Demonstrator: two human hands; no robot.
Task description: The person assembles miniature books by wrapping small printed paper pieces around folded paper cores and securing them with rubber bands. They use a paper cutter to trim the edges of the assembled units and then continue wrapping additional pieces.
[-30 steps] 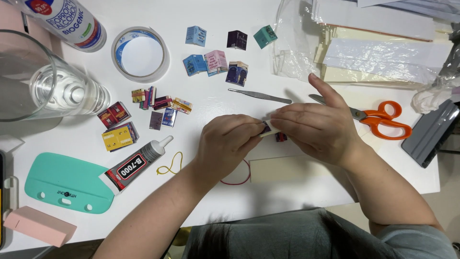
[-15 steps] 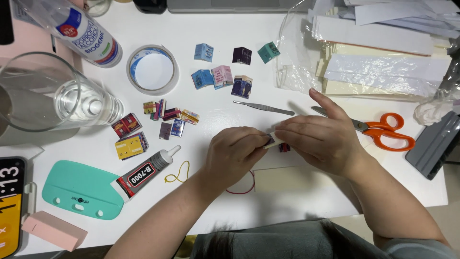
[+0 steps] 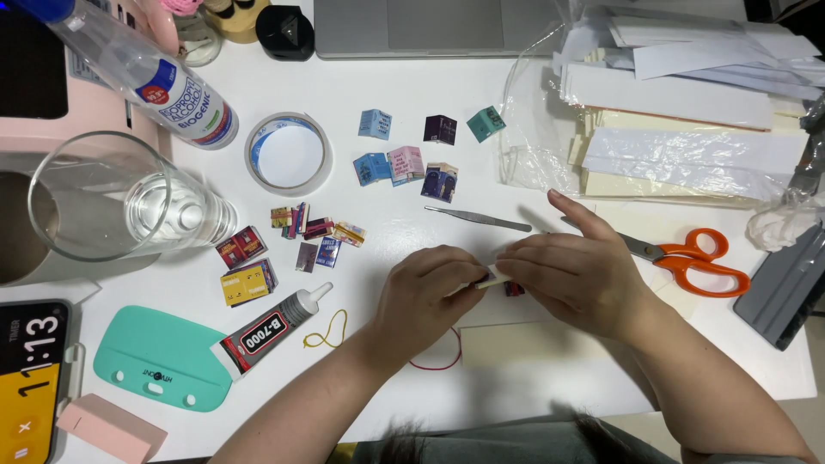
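My left hand [image 3: 425, 296] and my right hand [image 3: 571, 275] meet at the middle of the white table [image 3: 533, 103]. Together they pinch a small cream paper piece [image 3: 493, 277] between fingertips; a tiny red-and-blue miniature book [image 3: 514, 290] peeks out just under my right fingers. My right index finger sticks out straight. A cream card strip [image 3: 516, 344] lies below the hands, and a red thread loop [image 3: 443, 361] curls beside my left wrist. Metal tweezers [image 3: 477, 218] lie just above the hands.
Orange scissors [image 3: 692, 258] lie right. Several miniature books [image 3: 314, 236] and small paper boxes [image 3: 404, 163] are scattered; glue tube [image 3: 271, 331], teal scraper [image 3: 159, 371], tape roll [image 3: 288, 153], glass [image 3: 120, 206], alcohol bottle [image 3: 163, 82], paper stacks in plastic [image 3: 687, 129], laptop [image 3: 430, 26].
The view has shifted so everything sits lower and further right in frame. Both hands stay pinched together on the small paper piece, with only slight finger movement.
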